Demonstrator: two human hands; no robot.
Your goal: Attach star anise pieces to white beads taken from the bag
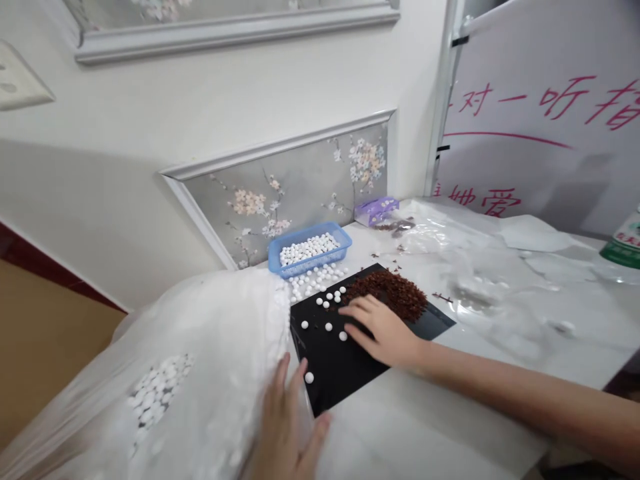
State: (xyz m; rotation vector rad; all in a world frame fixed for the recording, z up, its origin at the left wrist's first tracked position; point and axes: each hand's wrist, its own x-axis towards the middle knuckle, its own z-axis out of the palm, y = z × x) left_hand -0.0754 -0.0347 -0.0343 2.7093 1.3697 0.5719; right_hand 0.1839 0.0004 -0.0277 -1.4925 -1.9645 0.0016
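My right hand [383,330] lies flat on a black mat [345,367], fingers stretched toward loose white beads [327,313] and the edge of a pile of small reddish-brown pieces [393,292]. My left hand [285,427] rests open against a large clear plastic bag [175,373] that holds many white beads, fingers spread, thumb near the mat's front corner. One white bead [309,377] lies just beside the left fingertips.
A blue basket [310,250] of white beads stands behind the mat by the wall, with more beads spilled in front. A small purple box [376,210] and crumpled clear plastic [475,267] lie at the back right. A green-labelled bottle [625,243] sits at the far right.
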